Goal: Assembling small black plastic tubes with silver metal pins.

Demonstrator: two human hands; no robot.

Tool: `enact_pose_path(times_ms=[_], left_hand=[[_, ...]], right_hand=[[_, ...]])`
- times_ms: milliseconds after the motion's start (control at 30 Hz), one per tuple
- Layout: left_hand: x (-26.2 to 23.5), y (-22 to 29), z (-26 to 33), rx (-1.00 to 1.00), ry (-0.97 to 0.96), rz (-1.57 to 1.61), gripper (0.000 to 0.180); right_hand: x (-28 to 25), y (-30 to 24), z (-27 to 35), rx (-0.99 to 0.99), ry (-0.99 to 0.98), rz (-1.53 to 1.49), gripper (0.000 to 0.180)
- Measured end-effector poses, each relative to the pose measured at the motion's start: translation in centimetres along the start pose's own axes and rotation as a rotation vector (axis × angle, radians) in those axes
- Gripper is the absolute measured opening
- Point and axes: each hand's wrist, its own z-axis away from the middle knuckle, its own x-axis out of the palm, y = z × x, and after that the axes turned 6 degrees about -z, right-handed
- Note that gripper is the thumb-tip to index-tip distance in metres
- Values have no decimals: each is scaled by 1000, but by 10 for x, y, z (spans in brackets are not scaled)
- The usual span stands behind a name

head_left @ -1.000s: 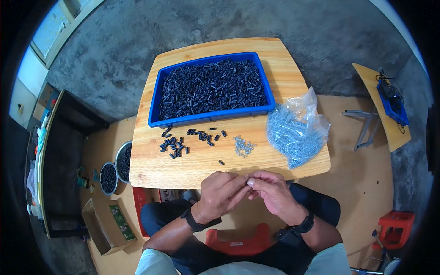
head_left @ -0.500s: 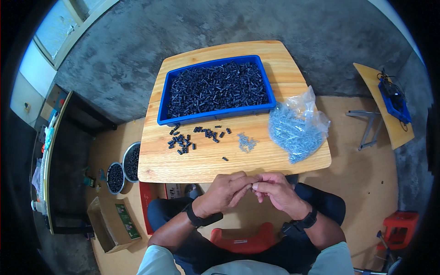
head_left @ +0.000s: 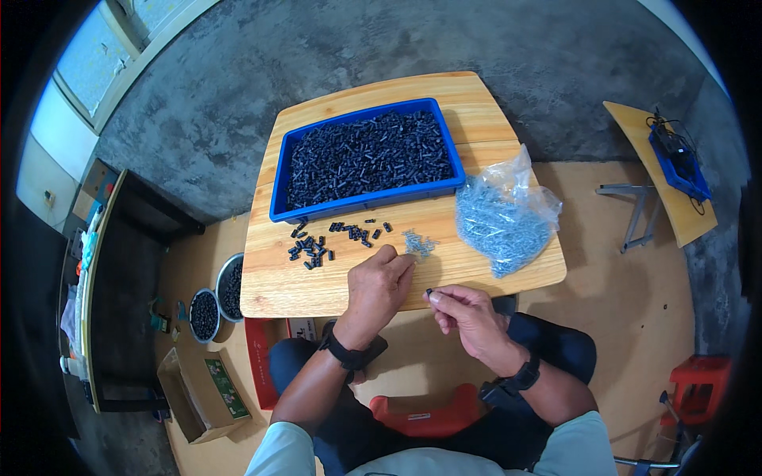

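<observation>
A small wooden table (head_left: pixel 341 285) carries a blue tray (head_left: pixel 361 200) full of small black cylindrical parts. Loose black parts (head_left: pixel 316 246) lie scattered in front of the tray. A little heap of small grey screws (head_left: pixel 418 243) sits beside them. My left hand (head_left: pixel 379 287) rests on the table, its fingertips reaching toward the screw heap. My right hand (head_left: pixel 463 310) hovers at the table's front edge and pinches one small black part (head_left: pixel 429 293) between thumb and fingers. A clear plastic bag of grey screws (head_left: pixel 502 216) lies on the table's right side.
Two round metal bowls (head_left: pixel 216 300) with black parts stand on the floor to the left, next to a cardboard box (head_left: pixel 208 389). A red stool (head_left: pixel 425 416) is under me. Another wooden table (head_left: pixel 663 170) with a blue tray stands at right. A red stool (head_left: pixel 698 379) sits lower right.
My hands were together at the table's front edge. Now they have parted: the left hand has reached forward toward the screw heap, and the right hand keeps the black part.
</observation>
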Motion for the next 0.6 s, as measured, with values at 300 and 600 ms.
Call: enact_pose_path(times_ms=[300, 600], left_hand=[[7, 5, -2, 15, -77, -136, 10], [3, -4, 6, -65, -117, 48, 11]], right_hand=[[-3, -9, 4, 12, -15, 25, 19], [-10, -4, -1, -24, -67, 61, 22]])
